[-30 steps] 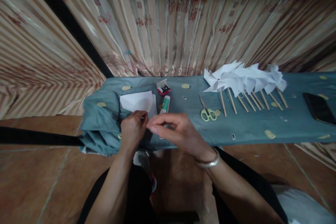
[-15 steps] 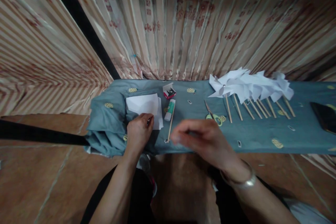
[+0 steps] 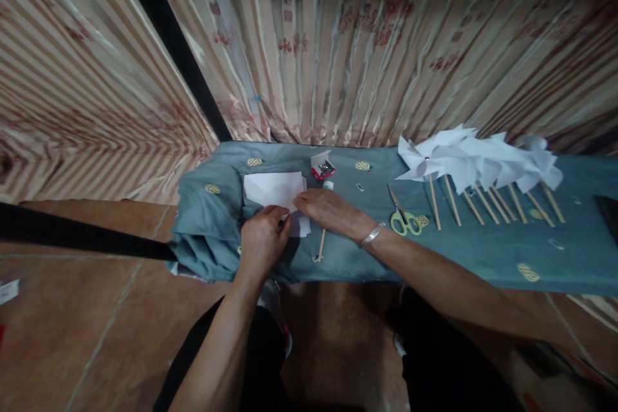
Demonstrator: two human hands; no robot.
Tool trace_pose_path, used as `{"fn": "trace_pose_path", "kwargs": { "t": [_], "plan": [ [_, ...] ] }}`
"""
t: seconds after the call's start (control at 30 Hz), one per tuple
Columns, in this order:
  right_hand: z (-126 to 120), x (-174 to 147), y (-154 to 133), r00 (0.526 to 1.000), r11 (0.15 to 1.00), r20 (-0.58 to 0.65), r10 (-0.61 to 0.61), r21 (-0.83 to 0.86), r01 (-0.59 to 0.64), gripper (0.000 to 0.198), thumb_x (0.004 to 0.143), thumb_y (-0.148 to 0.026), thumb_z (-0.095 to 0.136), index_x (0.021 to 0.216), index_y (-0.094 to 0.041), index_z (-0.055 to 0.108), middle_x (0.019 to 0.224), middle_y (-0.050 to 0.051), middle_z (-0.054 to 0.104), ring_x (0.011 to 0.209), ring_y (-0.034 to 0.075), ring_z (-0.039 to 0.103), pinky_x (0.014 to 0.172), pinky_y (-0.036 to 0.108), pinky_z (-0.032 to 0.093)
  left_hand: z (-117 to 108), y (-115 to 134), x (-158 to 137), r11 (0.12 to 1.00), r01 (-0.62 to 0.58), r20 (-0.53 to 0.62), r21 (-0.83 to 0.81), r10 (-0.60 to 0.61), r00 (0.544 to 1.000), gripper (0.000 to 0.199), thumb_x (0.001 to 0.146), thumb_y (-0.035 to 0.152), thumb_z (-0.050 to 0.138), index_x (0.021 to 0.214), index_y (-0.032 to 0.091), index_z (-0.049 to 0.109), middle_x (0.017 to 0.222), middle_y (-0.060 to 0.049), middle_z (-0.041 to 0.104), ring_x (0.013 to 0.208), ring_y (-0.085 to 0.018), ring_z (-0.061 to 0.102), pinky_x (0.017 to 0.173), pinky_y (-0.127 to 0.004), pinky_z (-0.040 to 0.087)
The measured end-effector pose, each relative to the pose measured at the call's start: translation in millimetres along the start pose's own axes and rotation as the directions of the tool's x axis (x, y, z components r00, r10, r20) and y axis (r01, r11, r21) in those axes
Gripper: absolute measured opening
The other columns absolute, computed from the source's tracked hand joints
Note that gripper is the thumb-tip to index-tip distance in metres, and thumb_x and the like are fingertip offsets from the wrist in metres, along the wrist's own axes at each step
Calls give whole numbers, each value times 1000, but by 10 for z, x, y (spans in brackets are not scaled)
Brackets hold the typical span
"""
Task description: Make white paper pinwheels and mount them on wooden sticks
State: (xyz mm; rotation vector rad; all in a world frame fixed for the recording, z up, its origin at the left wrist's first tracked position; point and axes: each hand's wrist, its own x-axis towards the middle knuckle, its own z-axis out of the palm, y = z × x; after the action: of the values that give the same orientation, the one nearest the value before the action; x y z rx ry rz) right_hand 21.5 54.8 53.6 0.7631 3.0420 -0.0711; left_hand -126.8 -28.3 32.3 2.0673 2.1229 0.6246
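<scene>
A small stack of white paper sheets (image 3: 274,188) lies on the cloth-covered surface in front of me. My left hand (image 3: 264,233) is closed in a pinch over the stack's near edge; a tiny pale bit shows at its fingertips, too small to name. Reaching in from the right, my right hand (image 3: 331,209) has its fingers pressed together over the sheets' right side, close to the left fingertips. What it pinches is hidden. Under the right hand, a glue stick (image 3: 328,186) is mostly covered, and a thin wooden stick (image 3: 321,248) pokes out below.
A small open red-and-white box (image 3: 322,167) with metallic bits stands behind the glue stick. Green-handled scissors (image 3: 404,221) lie to the right. Farther right are several white paper pinwheels (image 3: 463,158) on wooden sticks, then a dark flat object (image 3: 607,212). A striped curtain (image 3: 328,90) hangs behind.
My right hand has moved left and away from me, from above the cloth to the paper, now covering most of the glue stick. My left hand stays pinched at the paper. The view has shifted slightly.
</scene>
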Motion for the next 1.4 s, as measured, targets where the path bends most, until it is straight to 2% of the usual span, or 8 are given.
{"fn": "trace_pose_path", "kwargs": {
  "t": [0.43,0.8,0.93,1.07,1.13,1.2,1.3,1.4],
  "plan": [
    [-46,94,247,994,994,71,-83,76,77,22,96,-17,50,87,-12,69,89,10,73,81,20,66,71,28,43,21,-64,-13,1000,19,35,12,-19,999,22,87,23,56,101,17,72,104,-8,74,88,-23,71,75,-30,53],
    [-546,-195,359,968,974,-227,107,221,-56,27,97,-20,44,102,-15,70,102,9,73,96,23,66,85,34,48,56,-112,-30,996,-44,-136,-78,33,990,74,75,21,70,143,16,39,138,-16,55,123,-31,56,101,-42,49],
    [-729,-662,442,824,893,-456,335,433,-124,27,96,-29,48,107,-20,71,98,3,75,91,19,69,83,33,52,65,-77,-14,989,-107,-175,-105,88,981,82,74,23,71,146,17,32,144,-17,49,132,-33,47,108,-48,42],
    [-666,-1221,422,510,715,-556,656,674,-186,22,91,-34,57,101,-22,73,85,2,76,75,17,71,73,32,57,134,46,-9,970,-198,-221,-140,165,961,82,78,27,67,148,15,26,145,-19,46,134,-32,44,112,-49,37],
    [-505,-1449,341,410,660,-549,728,724,-202,21,90,-33,58,98,-21,73,87,3,77,75,17,72,74,34,58,190,169,-26,953,-249,-248,-173,202,948,76,84,27,61,149,15,24,146,-19,45,136,-30,43,113,-46,36],
    [-280,-1629,231,432,636,-505,748,731,-248,21,90,-32,59,102,-22,73,95,4,77,85,19,72,81,36,58,247,322,-55,932,-293,-276,-212,230,933,75,87,27,57,151,16,19,148,-18,42,137,-29,41,113,-45,36],
    [70,-1840,79,573,660,-421,703,686,-306,23,92,-30,54,107,-24,71,112,6,74,105,21,69,96,41,54,322,543,-98,910,-360,-305,-206,290,907,81,87,26,58,152,16,11,156,-20,30,143,-31,32,113,-48,35],
    [273,-2019,14,666,651,-302,682,666,-365,27,93,-29,52,112,-23,70,117,7,72,110,22,67,100,41,52,406,676,-111,881,-454,-214,-130,422,881,67,82,15,60,144,19,37,155,-18,33,145,-33,27,113,-53,33]
  ]
}}
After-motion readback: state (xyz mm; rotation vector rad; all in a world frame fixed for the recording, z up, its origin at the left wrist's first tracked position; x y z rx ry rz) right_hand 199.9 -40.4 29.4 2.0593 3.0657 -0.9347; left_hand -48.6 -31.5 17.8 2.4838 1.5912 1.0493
